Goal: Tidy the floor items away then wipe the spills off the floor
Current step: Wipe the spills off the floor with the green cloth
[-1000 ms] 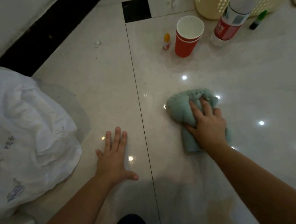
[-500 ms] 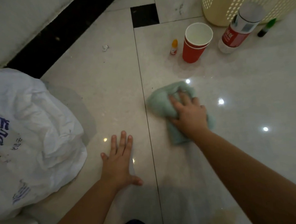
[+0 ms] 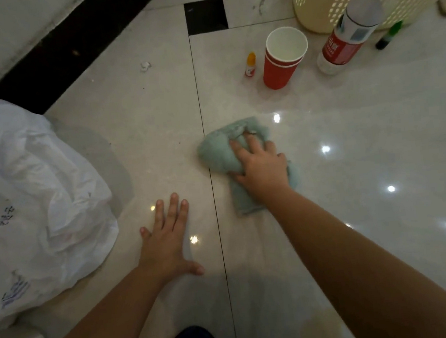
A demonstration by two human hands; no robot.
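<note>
While gripped, cloth [image 3: 215, 157], long axis seemingly forward-back

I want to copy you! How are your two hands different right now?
The left hand lies flat, fingers straight; the right hand has curled fingers. The left hand touches bare floor; the right hand grips the green cloth. Both are down at the floor.

white plastic bag [image 3: 41, 201], far left of red paper cup [image 3: 281, 58]: blue Chinese print (cropped, unreadable) | bottle [image 3: 345, 37], right of cup: red label, white characters, illegible
</note>
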